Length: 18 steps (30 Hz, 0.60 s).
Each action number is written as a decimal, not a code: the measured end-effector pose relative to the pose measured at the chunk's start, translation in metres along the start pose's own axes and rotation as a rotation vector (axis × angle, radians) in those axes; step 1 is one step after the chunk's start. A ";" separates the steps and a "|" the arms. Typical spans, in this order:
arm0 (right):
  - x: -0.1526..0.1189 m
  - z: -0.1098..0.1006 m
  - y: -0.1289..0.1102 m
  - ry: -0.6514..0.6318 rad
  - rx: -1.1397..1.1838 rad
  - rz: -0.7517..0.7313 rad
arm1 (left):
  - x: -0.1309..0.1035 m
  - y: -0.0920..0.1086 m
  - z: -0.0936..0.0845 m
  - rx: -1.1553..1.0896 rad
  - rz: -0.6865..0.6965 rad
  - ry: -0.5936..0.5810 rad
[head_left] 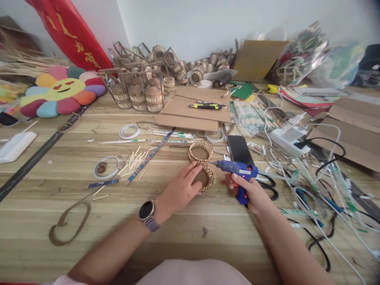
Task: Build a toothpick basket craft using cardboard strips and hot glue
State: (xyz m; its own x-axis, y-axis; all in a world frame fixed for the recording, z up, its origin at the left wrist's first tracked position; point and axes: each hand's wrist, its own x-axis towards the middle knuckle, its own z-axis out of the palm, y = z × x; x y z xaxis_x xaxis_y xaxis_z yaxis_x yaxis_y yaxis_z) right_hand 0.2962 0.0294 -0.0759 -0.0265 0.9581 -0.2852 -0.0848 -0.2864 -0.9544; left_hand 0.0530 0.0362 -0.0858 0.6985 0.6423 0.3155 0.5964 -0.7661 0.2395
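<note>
Two small round baskets stand touching on the wooden table, ringed with short wooden sticks and with brown cardboard inside. My left hand [185, 184] grips the near basket [210, 178] by its left side, its fingers reaching to where the two meet. That hand hides part of the near basket's rim. The far basket [200, 151] sits just beyond. In my right hand [245, 188] is a blue hot glue gun [237, 168], with a small red light showing on it. Its nozzle points left, close to the joint between the baskets.
Behind the glue gun lies a black phone [240, 148]. Loose wooden sticks [135, 162] and tape rolls [130, 131] are on the left. Cables and a white power strip [287, 136] crowd the right. Cardboard sheets [192, 109] and finished lantern-like baskets [138, 97] are at the back.
</note>
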 end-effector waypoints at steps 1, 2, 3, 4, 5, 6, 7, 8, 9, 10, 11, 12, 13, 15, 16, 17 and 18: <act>0.000 0.000 0.000 -0.003 0.001 0.002 | 0.001 -0.001 0.001 -0.002 0.004 0.000; 0.000 -0.001 0.000 -0.005 0.002 0.004 | 0.003 -0.002 0.002 -0.005 0.002 0.003; 0.000 -0.001 0.001 -0.007 0.001 0.006 | 0.004 -0.004 0.003 -0.006 -0.006 0.011; -0.001 -0.001 0.001 -0.007 -0.002 0.006 | 0.005 -0.005 0.004 -0.006 -0.019 0.022; -0.001 -0.001 0.001 -0.006 -0.006 0.004 | 0.007 -0.007 0.005 -0.003 -0.034 0.035; -0.001 -0.001 0.000 -0.005 -0.011 0.002 | 0.008 -0.008 0.007 0.003 -0.049 0.047; -0.001 -0.001 0.000 -0.005 -0.016 0.001 | 0.010 -0.010 0.008 0.010 -0.062 0.055; -0.002 0.000 0.000 -0.004 -0.018 0.001 | 0.011 -0.011 0.009 0.016 -0.072 0.058; -0.002 0.000 0.000 0.000 -0.018 0.001 | 0.011 -0.011 0.010 0.019 -0.077 0.060; -0.002 0.000 0.000 0.004 -0.015 0.002 | 0.011 -0.012 0.010 0.014 -0.076 0.062; -0.002 0.001 0.000 0.010 -0.010 0.001 | 0.010 -0.012 0.010 0.001 -0.070 0.068; -0.002 0.001 0.000 0.015 -0.005 -0.001 | 0.009 -0.011 0.009 -0.020 -0.058 0.076; -0.002 0.002 0.000 0.020 0.001 -0.003 | 0.007 -0.011 0.007 -0.044 -0.042 0.090; -0.002 0.003 0.000 0.024 0.010 -0.004 | 0.002 -0.010 0.002 -0.100 -0.007 0.131; -0.003 0.003 0.001 0.024 0.012 -0.002 | 0.000 -0.009 -0.002 -0.127 0.005 0.155; -0.003 0.004 0.001 0.024 0.012 0.003 | -0.002 -0.008 -0.005 -0.154 0.007 0.184; -0.003 0.004 0.000 0.024 0.011 0.008 | -0.004 -0.007 -0.009 -0.182 -0.003 0.216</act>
State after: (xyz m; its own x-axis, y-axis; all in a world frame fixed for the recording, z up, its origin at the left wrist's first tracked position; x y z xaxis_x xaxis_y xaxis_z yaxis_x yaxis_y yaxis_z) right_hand 0.2922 0.0266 -0.0750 -0.0035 0.9555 -0.2948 -0.0959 -0.2938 -0.9510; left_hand 0.0424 0.0388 -0.0804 0.5845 0.6402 0.4985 0.5038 -0.7679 0.3956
